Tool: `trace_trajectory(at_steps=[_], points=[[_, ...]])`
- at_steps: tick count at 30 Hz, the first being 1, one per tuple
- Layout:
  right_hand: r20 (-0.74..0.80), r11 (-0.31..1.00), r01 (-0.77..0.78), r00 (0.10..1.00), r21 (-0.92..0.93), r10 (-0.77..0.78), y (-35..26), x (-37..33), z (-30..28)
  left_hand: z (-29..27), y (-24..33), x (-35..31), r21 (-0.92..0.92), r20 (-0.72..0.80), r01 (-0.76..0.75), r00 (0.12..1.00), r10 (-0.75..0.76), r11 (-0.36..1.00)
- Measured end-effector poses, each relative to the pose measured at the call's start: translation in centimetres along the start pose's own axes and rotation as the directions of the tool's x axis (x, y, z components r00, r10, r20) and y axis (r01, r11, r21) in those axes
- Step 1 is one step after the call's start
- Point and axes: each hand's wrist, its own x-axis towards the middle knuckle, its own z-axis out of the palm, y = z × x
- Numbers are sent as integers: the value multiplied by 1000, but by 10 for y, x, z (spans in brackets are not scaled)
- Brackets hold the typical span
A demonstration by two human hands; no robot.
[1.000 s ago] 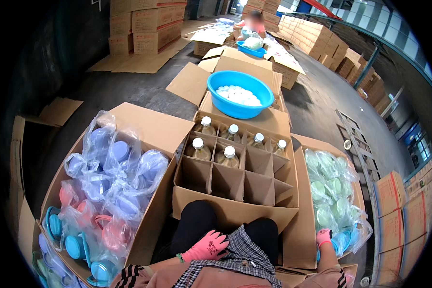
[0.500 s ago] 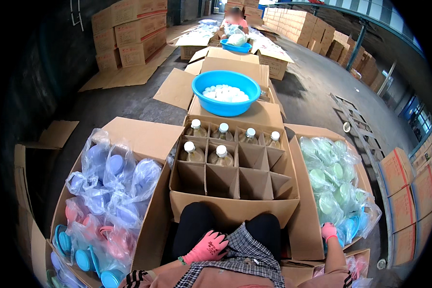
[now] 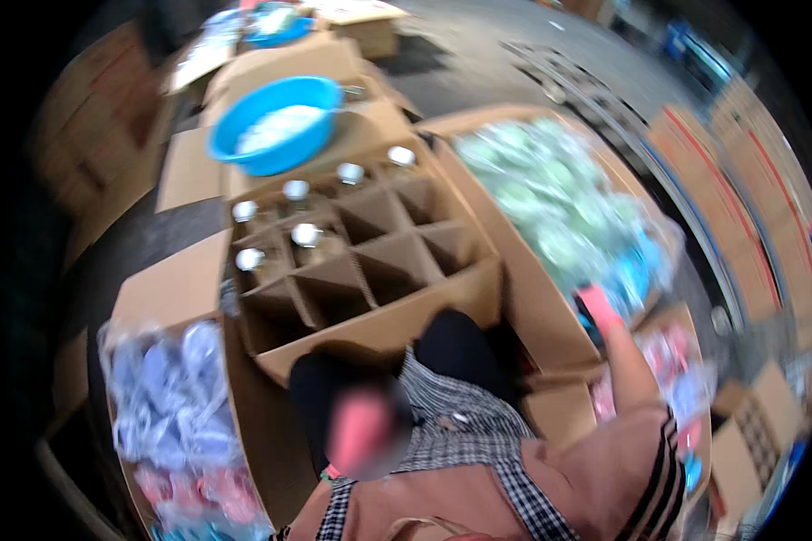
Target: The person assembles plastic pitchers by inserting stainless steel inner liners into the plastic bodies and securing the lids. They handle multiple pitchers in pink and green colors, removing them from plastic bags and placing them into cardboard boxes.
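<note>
My left hand [image 3: 363, 433], in a pink glove, is over my lap; its fingers are smeared. My right hand [image 3: 599, 308], also pink-gloved, reaches down into the carton [image 3: 523, 302] on the right, at the near end beside blue plastic pieces in clear bags [image 3: 630, 275]. Its fingertips are hidden or blurred, so a grip cannot be made out. Pale green bagged pieces [image 3: 550, 194] fill the rest of that carton. Before my knees stands a divided carton [image 3: 383, 316] holding several clear bottles [image 3: 311, 245] with white caps; its nearest cells hold none.
Beyond the bottles rests a blue basin [image 3: 275, 162] of small white pieces. At left, a carton [image 3: 171, 270] holds bagged purple pieces [image 3: 167, 379] and pink ones. Another carton of bagged pink pieces [image 3: 672, 356] lies near my right elbow. Stacked cartons [image 3: 726, 207] stand at far right.
The view has swung right and tilted, so the bottle carton and basin sit farther left. My right hand remains in the right carton. My left hand, earlier flat on my lap, is now blurred.
</note>
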Motion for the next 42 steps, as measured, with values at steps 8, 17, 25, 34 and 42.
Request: trace_trajectory(at_steps=[8, 17, 25, 34, 42], points=[[187, 764, -210, 975, 610, 119, -12, -25, -28, 17, 1, -1, 126, 23, -11, 1000, 8, 992], [120, 856, -280, 960, 435, 253, -9, -11, -29, 17, 1, -2, 152, 88, 24, 995, -38, 988], [-452, 991, -118, 889, -64, 77, -25, 24, -48, 19, 2, -1, 180, 104, 24, 994, -43, 983], [-68, 964, -161, 986, -211, 149, 5, 46, -22, 19, 4, 0, 186, 113, 36, 992, -58, 982], [-393, 937, -88, 918, -337, -55, 6, 37, -3, 19, 0, -4, 186, 113, 41, 992, -62, 982]])
